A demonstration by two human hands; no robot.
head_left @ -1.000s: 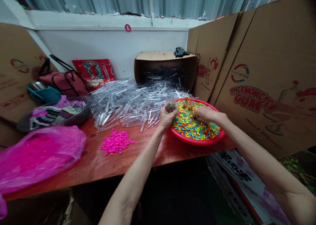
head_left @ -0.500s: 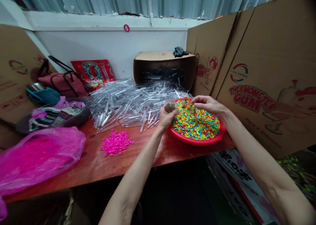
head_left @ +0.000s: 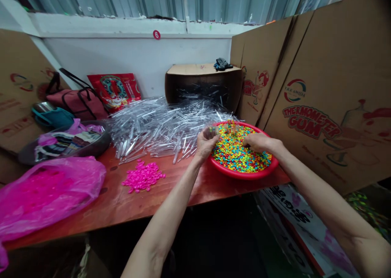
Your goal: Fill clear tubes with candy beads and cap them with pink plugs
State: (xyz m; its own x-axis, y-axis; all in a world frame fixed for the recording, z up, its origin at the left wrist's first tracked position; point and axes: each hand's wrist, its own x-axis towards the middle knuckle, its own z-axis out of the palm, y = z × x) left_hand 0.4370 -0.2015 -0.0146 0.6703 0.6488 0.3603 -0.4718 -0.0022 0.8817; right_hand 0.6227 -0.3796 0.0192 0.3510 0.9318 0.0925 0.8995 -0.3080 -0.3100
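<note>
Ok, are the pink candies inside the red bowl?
No, the pink candies lie in a pile on the wooden tabletop, beside the red bowl.

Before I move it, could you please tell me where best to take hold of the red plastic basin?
Probably by the rim of the red plastic basin, coming from the near side: that stretch of rim is free, while clear plastic tubes crowd its far left. It is shallow and heaped with coloured pellets, so a level, two-handed hold seems safest.
</note>
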